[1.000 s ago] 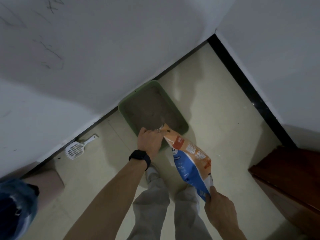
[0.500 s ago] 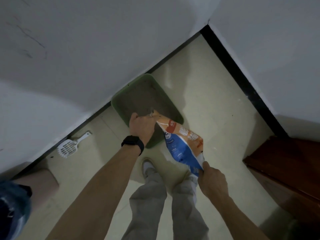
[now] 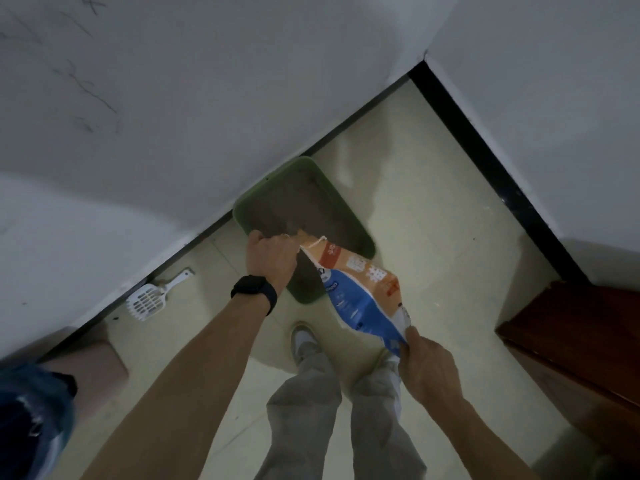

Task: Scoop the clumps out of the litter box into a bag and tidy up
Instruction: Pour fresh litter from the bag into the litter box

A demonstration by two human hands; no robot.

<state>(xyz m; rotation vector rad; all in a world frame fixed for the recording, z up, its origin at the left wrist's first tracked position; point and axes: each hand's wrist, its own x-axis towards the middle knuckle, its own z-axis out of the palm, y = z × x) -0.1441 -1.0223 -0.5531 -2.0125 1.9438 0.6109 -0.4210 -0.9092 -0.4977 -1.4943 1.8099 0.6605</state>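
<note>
Barely shifted since before, our left hand [image 3: 272,258] grips the bag [image 3: 360,292] by its mouth above the litter box [image 3: 304,289]; our right hand [image 3: 429,372] pinches its bottom corner; soft, floppy, likely heavy, so we'd hold both ends.

Litter box [image 3: 304,289] near edge hidden behind left hand [image 3: 272,258], bag [image 3: 360,292] — blue object [image 3: 31,410] cut off, possibly fabric.

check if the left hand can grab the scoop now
Probably not yet: the left hand grips the bag over the litter box; the scoop lies apart on the floor by the wall.
</note>
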